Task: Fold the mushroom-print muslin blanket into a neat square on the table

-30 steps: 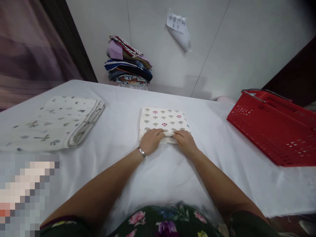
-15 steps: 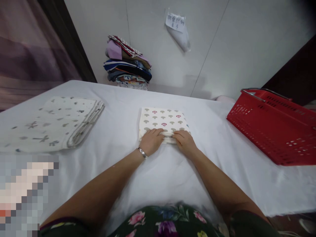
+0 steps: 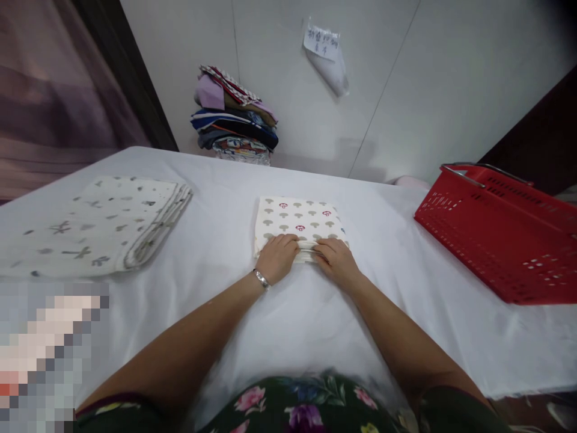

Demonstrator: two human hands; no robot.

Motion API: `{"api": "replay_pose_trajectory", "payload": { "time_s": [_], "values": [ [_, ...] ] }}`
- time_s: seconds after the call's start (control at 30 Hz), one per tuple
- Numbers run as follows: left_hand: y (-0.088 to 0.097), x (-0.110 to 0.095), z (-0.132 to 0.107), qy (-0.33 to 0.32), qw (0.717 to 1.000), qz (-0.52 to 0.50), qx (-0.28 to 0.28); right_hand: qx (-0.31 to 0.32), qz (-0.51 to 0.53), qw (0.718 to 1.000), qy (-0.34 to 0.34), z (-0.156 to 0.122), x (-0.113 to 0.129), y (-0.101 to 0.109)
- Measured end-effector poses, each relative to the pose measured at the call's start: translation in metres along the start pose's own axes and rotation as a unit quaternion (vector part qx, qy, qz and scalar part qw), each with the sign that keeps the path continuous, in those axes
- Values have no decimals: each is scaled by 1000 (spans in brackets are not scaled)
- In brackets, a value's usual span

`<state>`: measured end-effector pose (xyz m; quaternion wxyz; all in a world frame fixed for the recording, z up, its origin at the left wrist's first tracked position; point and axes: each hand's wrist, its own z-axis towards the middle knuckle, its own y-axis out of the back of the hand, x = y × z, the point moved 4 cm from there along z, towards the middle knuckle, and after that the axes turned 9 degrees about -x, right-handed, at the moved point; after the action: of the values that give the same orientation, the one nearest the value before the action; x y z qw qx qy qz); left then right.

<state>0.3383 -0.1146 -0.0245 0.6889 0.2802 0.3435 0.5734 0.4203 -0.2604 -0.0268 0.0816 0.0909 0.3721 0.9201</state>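
Note:
A folded white cloth (image 3: 300, 219) printed with grey-green and red mushrooms lies in front of me on the table. My left hand (image 3: 278, 255) wears a silver bracelet and grips the near left part of the cloth's edge, fingers curled over the top. Opposite it, my right hand (image 3: 337, 258) holds the same near edge on the right, its thumb at the front of the layers. Between the hands, several folded layers show along the edge. Both palms are hidden.
A larger folded white cloth (image 3: 103, 225) with grey leaf prints lies at the left. The red plastic basket (image 3: 496, 234) stands at the right. Beyond the far edge of the white-covered table (image 3: 216, 240) is a stack of folded fabrics (image 3: 237, 114). A written paper (image 3: 322, 42) hangs on the wall.
My right hand has shifted very slightly left along the cloth's near edge. The cloth and my left hand look nearly the same.

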Motion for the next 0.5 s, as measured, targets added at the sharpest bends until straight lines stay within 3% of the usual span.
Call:
{"api": "replay_pose_trajectory", "payload": {
  "time_s": [0.23, 0.5],
  "values": [
    [-1, 2, 0, 11, 1000, -13, -11, 29, -33, 999, -3, 2, 2, -3],
    [-1, 1, -1, -13, 1000, 8, -4, -2, 11, 1000, 0, 5, 10, 7]
  ]
}}
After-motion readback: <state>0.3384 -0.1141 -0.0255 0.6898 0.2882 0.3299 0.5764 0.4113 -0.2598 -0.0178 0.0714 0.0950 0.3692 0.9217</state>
